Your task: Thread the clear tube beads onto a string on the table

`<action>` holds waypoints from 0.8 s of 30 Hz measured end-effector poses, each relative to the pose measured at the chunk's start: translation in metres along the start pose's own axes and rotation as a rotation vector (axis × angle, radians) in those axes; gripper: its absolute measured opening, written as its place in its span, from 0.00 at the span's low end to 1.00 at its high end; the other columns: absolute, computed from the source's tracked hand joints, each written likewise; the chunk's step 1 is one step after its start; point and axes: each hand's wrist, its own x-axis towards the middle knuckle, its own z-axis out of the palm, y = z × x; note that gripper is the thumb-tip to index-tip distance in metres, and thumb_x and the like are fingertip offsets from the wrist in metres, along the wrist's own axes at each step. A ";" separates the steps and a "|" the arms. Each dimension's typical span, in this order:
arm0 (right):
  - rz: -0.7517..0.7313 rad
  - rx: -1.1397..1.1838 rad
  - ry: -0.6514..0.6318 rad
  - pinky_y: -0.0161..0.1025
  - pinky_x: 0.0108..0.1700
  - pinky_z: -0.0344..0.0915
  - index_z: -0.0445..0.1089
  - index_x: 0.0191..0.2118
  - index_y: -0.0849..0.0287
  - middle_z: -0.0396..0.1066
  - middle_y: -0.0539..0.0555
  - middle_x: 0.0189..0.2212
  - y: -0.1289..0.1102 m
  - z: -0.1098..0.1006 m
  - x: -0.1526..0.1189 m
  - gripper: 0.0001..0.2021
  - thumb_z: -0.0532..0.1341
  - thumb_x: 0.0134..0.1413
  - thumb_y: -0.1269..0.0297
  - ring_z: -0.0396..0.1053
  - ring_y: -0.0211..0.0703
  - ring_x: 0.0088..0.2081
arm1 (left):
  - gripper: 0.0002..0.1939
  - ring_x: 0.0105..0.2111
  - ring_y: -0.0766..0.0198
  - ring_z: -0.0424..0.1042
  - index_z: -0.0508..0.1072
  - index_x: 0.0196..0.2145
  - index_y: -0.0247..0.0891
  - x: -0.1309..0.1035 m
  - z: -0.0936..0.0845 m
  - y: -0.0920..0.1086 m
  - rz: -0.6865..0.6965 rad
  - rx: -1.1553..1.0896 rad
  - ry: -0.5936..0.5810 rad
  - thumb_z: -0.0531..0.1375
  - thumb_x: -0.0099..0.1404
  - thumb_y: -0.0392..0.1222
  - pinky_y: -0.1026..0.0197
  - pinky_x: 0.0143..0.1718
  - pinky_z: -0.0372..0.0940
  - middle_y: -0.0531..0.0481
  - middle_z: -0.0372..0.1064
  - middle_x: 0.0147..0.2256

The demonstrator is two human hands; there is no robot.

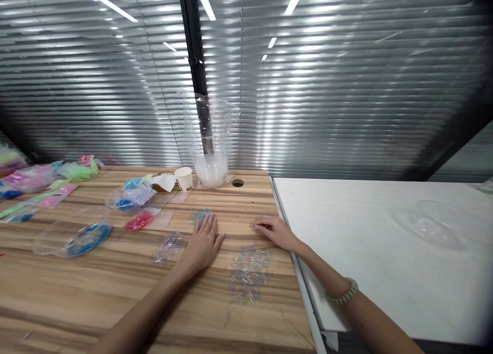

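The left hand is laid palm down on the wooden counter, in front of the paper cup and slightly to its right. Its fingers are stretched out nearly straight, with the thumb spread aside. A small pile of teal beads, also in front of the cup and to its right, is met by the fingertips; whether any bead is held beneath them cannot be told. The right hand is placed farther to the right of the cup, by the counter's side edge, with its fingers loosely bent and the thumb drawn close to the forefinger. Whether anything is pinched there cannot be told. The right forearm is ringed by a beaded bracelet.

A pile of pale purple tube beads is spread in front of the cup and a little to its left. A wider scatter of clear tube beads is spread farther in front and to its right, nearest the right hand. To the left of the cup and in front of it, a bag of red beads is seen, and farther left, blue beads are held in a clear plastic tray. Just to the right of the cup, a clear plastic bag with whitish contents is stood upright.
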 end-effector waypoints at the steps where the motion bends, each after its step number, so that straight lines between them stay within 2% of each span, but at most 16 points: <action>1: -0.004 0.000 -0.002 0.39 0.40 0.64 0.74 0.37 0.57 0.74 0.54 0.38 0.001 0.000 0.000 0.14 0.54 0.61 0.56 0.70 0.43 0.38 | 0.29 0.62 0.48 0.50 0.57 0.60 0.23 0.000 0.000 0.000 0.001 0.002 -0.004 0.43 0.71 0.49 0.43 0.58 0.52 0.33 0.50 0.61; 16: -0.002 -0.027 -0.017 0.41 0.43 0.65 0.74 0.38 0.57 0.74 0.55 0.39 -0.002 -0.001 0.000 0.15 0.53 0.61 0.55 0.69 0.45 0.40 | 0.28 0.62 0.48 0.49 0.57 0.61 0.25 -0.001 -0.001 0.001 0.018 -0.018 0.025 0.42 0.71 0.48 0.43 0.59 0.51 0.33 0.49 0.61; 24: -0.042 -0.029 -0.010 0.39 0.42 0.63 0.73 0.37 0.57 0.74 0.53 0.37 -0.003 -0.001 -0.001 0.13 0.54 0.61 0.58 0.69 0.42 0.39 | 0.29 0.62 0.47 0.49 0.57 0.60 0.22 -0.001 -0.004 0.003 0.005 0.014 -0.013 0.42 0.71 0.48 0.43 0.58 0.52 0.32 0.48 0.61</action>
